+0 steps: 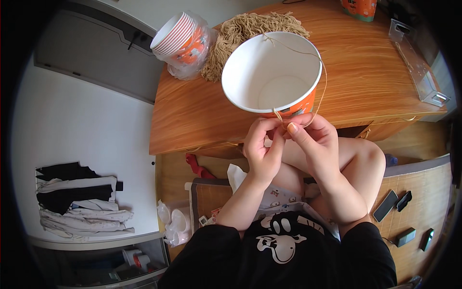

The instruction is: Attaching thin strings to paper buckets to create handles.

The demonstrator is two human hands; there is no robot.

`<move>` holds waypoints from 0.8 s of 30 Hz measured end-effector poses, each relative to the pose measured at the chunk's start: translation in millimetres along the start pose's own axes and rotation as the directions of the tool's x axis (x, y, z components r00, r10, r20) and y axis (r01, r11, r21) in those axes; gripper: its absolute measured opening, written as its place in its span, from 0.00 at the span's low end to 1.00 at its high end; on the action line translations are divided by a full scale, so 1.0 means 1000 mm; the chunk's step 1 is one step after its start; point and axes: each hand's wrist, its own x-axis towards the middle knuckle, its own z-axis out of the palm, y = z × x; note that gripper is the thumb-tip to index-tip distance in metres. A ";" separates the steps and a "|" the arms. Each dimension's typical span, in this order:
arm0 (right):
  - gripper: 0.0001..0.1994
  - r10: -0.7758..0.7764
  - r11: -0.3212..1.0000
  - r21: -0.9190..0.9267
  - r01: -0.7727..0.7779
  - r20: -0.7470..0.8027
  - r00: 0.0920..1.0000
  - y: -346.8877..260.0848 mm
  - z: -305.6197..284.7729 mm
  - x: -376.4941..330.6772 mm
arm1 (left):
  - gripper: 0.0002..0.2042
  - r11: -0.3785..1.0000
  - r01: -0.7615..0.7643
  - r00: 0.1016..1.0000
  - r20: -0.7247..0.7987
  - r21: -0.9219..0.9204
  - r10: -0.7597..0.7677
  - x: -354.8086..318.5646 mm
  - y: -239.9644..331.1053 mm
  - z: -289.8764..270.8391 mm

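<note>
A large paper bucket, white inside and orange outside, stands tilted toward me at the front edge of the wooden table. A thin tan string is tied at its far rim, loops over the right side and comes down to my hands. More string passes over the near rim. My left hand pinches the string just below that rim. Close against it, my right hand also pinches the string between thumb and fingers. The exact crossing of the strands is hidden by my fingertips.
Behind the bucket lies a bundle of tan strings. Stacked striped paper buckets in plastic wrap stand at the back left. A clear plastic box is at the table's right. Phones and small devices lie on the mat beside me.
</note>
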 end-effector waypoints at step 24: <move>0.20 -0.727 -0.186 -0.895 0.405 0.402 0.556 0.013 -0.018 0.022 | 0.03 0.999 -0.033 0.997 0.062 -0.041 0.035 0.005 0.013 -0.012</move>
